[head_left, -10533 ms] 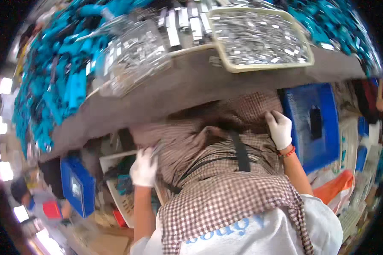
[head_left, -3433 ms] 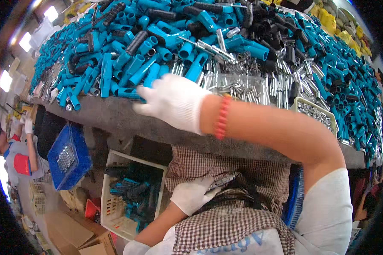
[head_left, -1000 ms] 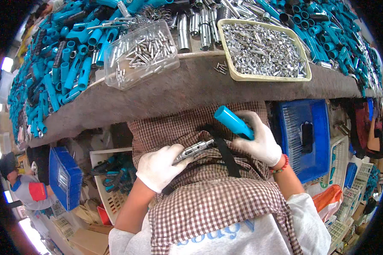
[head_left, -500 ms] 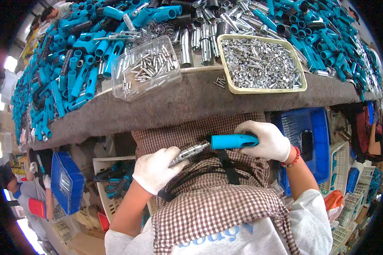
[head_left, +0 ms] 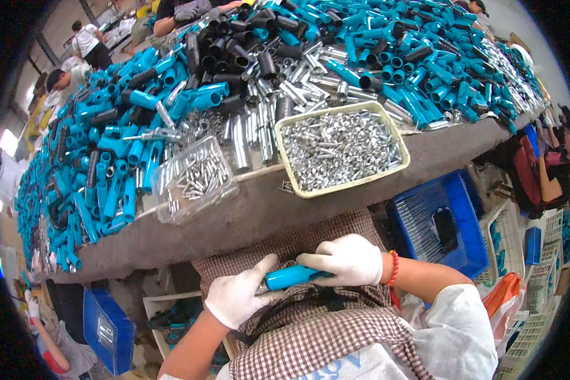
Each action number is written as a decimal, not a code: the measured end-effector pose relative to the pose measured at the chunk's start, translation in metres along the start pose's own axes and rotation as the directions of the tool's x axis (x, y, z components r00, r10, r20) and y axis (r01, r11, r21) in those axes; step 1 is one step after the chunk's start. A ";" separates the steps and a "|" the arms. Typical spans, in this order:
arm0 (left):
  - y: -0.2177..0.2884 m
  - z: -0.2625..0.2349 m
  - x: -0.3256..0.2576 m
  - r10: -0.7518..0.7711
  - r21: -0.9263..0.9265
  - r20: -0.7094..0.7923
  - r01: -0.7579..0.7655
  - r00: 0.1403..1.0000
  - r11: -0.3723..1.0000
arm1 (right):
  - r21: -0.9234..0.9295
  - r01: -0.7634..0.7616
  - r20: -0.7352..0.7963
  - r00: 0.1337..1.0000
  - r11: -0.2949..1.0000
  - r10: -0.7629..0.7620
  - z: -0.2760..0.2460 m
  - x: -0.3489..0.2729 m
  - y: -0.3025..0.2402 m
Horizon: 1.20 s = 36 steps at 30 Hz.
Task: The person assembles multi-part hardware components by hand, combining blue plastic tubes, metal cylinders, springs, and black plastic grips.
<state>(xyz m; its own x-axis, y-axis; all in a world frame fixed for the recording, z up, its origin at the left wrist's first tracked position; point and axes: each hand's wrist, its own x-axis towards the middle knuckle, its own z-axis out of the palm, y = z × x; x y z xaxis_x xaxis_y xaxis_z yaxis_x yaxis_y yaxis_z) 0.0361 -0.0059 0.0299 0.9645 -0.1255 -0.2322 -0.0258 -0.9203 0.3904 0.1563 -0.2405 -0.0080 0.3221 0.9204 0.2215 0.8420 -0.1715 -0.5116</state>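
Low over my checked apron, my two white-gloved hands hold the parts of one assembly. My right hand [head_left: 351, 261] is closed round the right end of a blue plastic tube [head_left: 291, 277], thumb and fingers along its side. At the tube's left end, my left hand [head_left: 242, 296] is closed on a silver metal tube [head_left: 261, 289], of which only a sliver shows. The metal tube meets the blue one; how deep it sits inside is hidden by the glove.
Beyond my hands, a cream tray [head_left: 392, 170] of small metal pins and a clear plastic box [head_left: 190, 214] of pins stand at the cloth-covered bench edge [head_left: 253, 212]. Blue and black tubes [head_left: 111, 196] pile up behind. A blue crate [head_left: 418, 221] stands at right.
The blue tube and silver tube, lined up with a thin piece between them half a second ago, are now together. Both hands have come closer and lower. The head view has shifted and turned.
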 end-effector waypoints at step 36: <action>0.001 -0.008 -0.012 -0.043 -0.032 -0.117 0.039 0.992 0.999 | -0.502 -0.222 -0.391 0.920 0.836 0.010 -0.110 0.076 0.060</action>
<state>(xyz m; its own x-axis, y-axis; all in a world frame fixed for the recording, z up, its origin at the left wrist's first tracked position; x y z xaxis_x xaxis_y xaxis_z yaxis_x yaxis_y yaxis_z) 0.0267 -0.0023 0.0406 0.9888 -0.0420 -0.1429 0.0203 -0.9122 0.4092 0.2793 -0.2197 0.0694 0.4740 0.7081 0.5234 0.8494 -0.5243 -0.0600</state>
